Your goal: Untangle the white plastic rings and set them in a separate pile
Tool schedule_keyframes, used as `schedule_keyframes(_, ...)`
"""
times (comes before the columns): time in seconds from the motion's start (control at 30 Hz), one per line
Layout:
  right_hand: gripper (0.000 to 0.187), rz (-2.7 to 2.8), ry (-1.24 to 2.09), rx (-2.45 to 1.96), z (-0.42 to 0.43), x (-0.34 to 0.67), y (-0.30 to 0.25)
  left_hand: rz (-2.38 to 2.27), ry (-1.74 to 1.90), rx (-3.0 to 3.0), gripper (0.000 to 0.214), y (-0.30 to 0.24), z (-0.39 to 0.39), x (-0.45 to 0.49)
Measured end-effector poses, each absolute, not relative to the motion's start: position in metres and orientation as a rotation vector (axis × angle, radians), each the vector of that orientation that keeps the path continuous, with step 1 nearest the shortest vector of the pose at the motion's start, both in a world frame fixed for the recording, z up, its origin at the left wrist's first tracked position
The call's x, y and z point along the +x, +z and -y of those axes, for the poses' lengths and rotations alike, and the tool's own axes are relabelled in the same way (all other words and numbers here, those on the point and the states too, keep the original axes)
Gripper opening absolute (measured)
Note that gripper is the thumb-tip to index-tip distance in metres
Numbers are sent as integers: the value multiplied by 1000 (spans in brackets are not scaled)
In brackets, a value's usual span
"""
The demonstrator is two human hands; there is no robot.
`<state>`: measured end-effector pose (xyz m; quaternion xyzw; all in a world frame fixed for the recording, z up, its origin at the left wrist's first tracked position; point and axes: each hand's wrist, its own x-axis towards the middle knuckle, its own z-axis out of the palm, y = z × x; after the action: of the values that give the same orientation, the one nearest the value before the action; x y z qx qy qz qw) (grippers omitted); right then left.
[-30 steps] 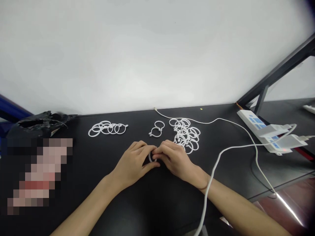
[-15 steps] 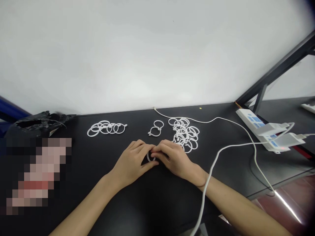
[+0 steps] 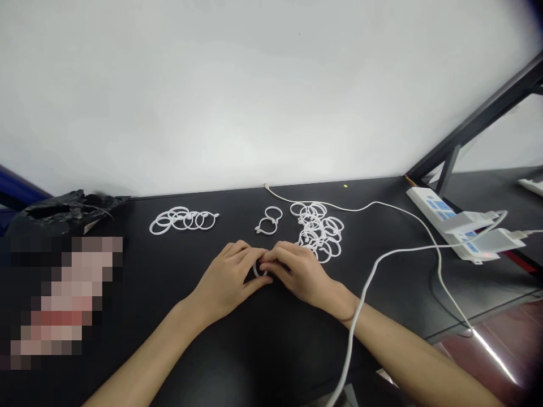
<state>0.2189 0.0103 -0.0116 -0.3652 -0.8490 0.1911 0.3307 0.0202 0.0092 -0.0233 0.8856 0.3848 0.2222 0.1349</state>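
White, thin, plastic-looking ring (image 3: 255, 270) sits between both hands, over the flat black tabletop (image 3: 203, 362). Left hand (image 3: 224, 280) grips it, thumb and index curved around; right hand (image 3: 299, 270) pinches its near-right edge, fingertips partly hiding it. Step looks like two-handed fingertip work on the rim; next move probably calls for a steady left hold and fine right-finger control. Just beyond right hand: tangled heap of white rings (image 3: 314, 225). Beyond both hands: two touching white rings (image 3: 274, 220). Beyond left hand: overlapping white ring cluster (image 3: 190, 216).
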Motion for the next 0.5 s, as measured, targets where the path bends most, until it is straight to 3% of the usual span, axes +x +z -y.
schedule_keyframes(0.5,15,2234,550,-975,-10,219,-12,-1097,664,2570,22,-22,-9,20)
